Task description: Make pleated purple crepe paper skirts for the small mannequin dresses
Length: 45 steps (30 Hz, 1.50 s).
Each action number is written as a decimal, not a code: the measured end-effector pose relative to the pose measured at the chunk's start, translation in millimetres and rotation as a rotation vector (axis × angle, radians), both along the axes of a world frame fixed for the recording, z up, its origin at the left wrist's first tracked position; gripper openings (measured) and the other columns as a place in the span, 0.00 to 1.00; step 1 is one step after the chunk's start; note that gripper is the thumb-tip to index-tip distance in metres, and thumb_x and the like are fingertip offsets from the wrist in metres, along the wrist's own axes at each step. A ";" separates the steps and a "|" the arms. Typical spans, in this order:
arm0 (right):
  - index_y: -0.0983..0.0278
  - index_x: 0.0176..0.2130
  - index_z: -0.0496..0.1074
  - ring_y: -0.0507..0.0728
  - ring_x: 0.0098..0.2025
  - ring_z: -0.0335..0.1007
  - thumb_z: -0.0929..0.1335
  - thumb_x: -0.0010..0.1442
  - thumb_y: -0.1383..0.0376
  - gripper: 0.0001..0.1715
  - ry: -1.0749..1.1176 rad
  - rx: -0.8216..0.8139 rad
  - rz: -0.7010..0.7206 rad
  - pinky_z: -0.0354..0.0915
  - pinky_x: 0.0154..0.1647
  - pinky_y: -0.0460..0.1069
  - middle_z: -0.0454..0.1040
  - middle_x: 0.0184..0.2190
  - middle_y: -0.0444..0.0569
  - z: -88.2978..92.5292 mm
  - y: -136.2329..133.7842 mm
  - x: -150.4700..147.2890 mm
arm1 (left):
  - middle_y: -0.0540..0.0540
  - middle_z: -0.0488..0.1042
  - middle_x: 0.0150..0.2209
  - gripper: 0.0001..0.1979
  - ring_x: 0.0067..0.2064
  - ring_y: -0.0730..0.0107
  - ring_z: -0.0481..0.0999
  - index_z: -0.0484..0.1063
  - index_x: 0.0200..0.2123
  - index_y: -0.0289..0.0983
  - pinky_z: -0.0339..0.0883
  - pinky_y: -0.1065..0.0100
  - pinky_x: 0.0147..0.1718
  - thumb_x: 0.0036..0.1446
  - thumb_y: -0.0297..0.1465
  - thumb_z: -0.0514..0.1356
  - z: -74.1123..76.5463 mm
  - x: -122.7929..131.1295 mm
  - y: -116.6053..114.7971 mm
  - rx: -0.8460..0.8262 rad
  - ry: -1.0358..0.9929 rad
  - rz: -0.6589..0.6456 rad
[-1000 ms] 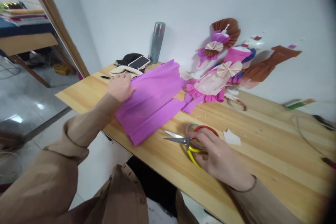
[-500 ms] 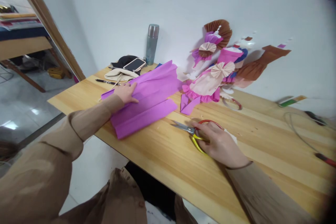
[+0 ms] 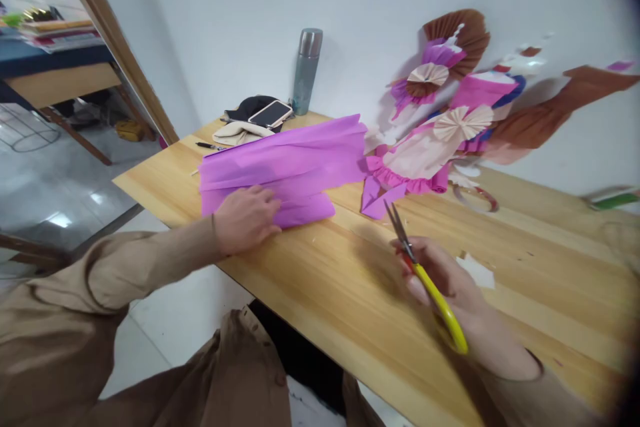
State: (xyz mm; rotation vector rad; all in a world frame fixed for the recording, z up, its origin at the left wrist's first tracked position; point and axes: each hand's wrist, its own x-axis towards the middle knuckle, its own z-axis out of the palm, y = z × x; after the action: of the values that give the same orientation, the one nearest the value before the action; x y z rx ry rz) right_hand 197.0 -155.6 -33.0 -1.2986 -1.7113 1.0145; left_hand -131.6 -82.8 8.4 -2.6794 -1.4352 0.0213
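Resting left hand (image 3: 249, 220) palm down on the near part of purple paper (image 3: 280, 160) while gripping scissors (image 3: 425, 280) in right hand (image 3: 453, 287) over a wooden surface (image 3: 320, 293). Holding both hands well apart: spreading the left fingers loosely across the paper, closing the right around the handles. Pointing the blades (image 3: 399, 221) forward, slightly parted, toward a purple strip (image 3: 374, 203) ahead and to the left of the right hand; cannot tell if touching. Showing the yellow handle to the camera and mostly hiding the red one. Covering part of the paper with the left hand, leaving it in sight mainly beyond the fingers, creased, and split at the end nearer the scissors. Facing, past the left hand and the paper, a phone (image 3: 271, 113) on dark cloth (image 3: 250, 107), pale cloth (image 3: 245, 134), a pen (image 3: 205, 145) and, farther off, an upright flask (image 3: 306, 73) near the wall (image 3: 225, 13). Facing, past the right hand, paper figures (image 3: 420, 153) in pink, purple, brown and cream, dressed with pleated fans (image 3: 464, 122). Having a white scrap (image 3: 479, 271) just beside the right hand and a ring (image 3: 491, 200) farther out, short of the figures. Wearing brown sleeves (image 3: 165, 260) on both arms.
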 end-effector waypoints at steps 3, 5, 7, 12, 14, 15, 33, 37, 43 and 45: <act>0.60 0.53 0.67 0.52 0.29 0.66 0.66 0.62 0.47 0.27 0.166 -0.248 0.209 0.65 0.31 0.48 0.67 0.32 0.45 2.3 -4.2 -19.2 | 0.35 0.72 0.54 0.26 0.52 0.50 0.73 0.67 0.57 0.32 0.69 0.56 0.45 0.60 0.39 0.62 -14.7 13.1 -19.2 -0.073 0.105 0.085; 0.62 0.53 0.66 0.52 0.27 0.68 0.65 0.61 0.42 0.32 0.309 -0.473 0.308 0.65 0.30 0.49 0.68 0.32 0.46 2.5 -5.0 -30.6 | 0.35 0.73 0.52 0.25 0.50 0.49 0.73 0.66 0.58 0.31 0.69 0.55 0.43 0.62 0.38 0.61 -21.6 18.7 -23.9 -0.082 0.113 0.106; 0.63 0.53 0.65 0.53 0.27 0.72 0.64 0.58 0.37 0.38 0.424 -0.692 0.357 0.67 0.29 0.50 0.71 0.33 0.48 3.2 -4.2 -41.2 | 0.36 0.74 0.48 0.20 0.48 0.50 0.73 0.68 0.55 0.31 0.68 0.56 0.40 0.63 0.35 0.58 -25.5 22.2 -26.5 -0.067 0.107 0.101; 0.64 0.49 0.65 0.53 0.20 0.73 0.62 0.54 0.32 0.44 0.336 -0.962 0.305 0.63 0.19 0.45 0.73 0.27 0.46 16.6 3.9 -64.3 | 0.38 0.74 0.48 0.10 0.45 0.56 0.74 0.73 0.45 0.34 0.67 0.56 0.40 0.65 0.29 0.54 -28.7 25.8 -29.8 -0.026 0.062 0.036; 0.64 0.46 0.66 0.52 0.19 0.73 0.63 0.54 0.33 0.41 0.288 -0.997 0.299 0.62 0.18 0.44 0.73 0.25 0.46 25.5 8.4 -70.7 | 0.39 0.75 0.47 0.09 0.45 0.57 0.75 0.74 0.41 0.34 0.68 0.57 0.41 0.65 0.27 0.54 -30.3 25.8 -28.1 -0.035 0.040 0.022; 0.64 0.46 0.66 0.52 0.19 0.73 0.64 0.54 0.34 0.40 0.280 -1.010 0.299 0.64 0.18 0.44 0.74 0.25 0.46 29.4 10.5 -73.1 | 0.39 0.75 0.47 0.08 0.45 0.58 0.75 0.74 0.40 0.34 0.68 0.57 0.41 0.65 0.27 0.55 -31.4 25.5 -26.7 -0.033 0.028 0.015; 0.61 0.44 0.61 0.51 0.18 0.73 0.65 0.54 0.33 0.37 0.240 -1.105 0.226 0.67 0.16 0.43 0.71 0.24 0.40 33.0 37.3 -101.4 | 0.43 0.79 0.47 0.09 0.48 0.59 0.75 0.77 0.38 0.36 0.69 0.53 0.52 0.63 0.25 0.56 -47.2 25.4 -22.1 0.365 -0.270 -0.108; 0.61 0.41 0.62 0.51 0.15 0.71 0.67 0.50 0.32 0.39 0.188 -1.138 0.187 0.66 0.13 0.44 0.70 0.22 0.38 28.1 38.5 -103.6 | 0.41 0.79 0.47 0.09 0.48 0.58 0.74 0.77 0.39 0.35 0.69 0.53 0.52 0.62 0.25 0.56 -43.9 29.4 -19.1 0.347 -0.276 -0.103; 0.60 0.36 0.62 0.52 0.13 0.69 0.66 0.46 0.29 0.40 0.131 -1.093 0.205 0.61 0.08 0.43 0.69 0.19 0.38 23.4 41.1 -101.4 | 0.43 0.77 0.34 0.07 0.36 0.62 0.71 0.76 0.37 0.34 0.69 0.59 0.38 0.62 0.26 0.57 -40.5 32.2 -17.0 0.301 -0.313 -0.133; 0.61 0.33 0.62 0.51 0.12 0.68 0.68 0.48 0.33 0.37 0.088 -1.080 0.208 0.58 0.06 0.42 0.69 0.18 0.38 28.1 43.9 -100.9 | 0.44 0.75 0.32 0.05 0.36 0.62 0.70 0.75 0.36 0.34 0.68 0.60 0.37 0.61 0.26 0.58 -40.6 33.3 -17.2 0.279 -0.310 -0.136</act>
State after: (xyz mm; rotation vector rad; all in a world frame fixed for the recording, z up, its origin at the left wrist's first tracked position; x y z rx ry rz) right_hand 96.1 -111.6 -4.9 -1.6505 -1.2212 2.2527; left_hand -98.3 -100.0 -32.2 -2.6173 -1.2107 -0.5831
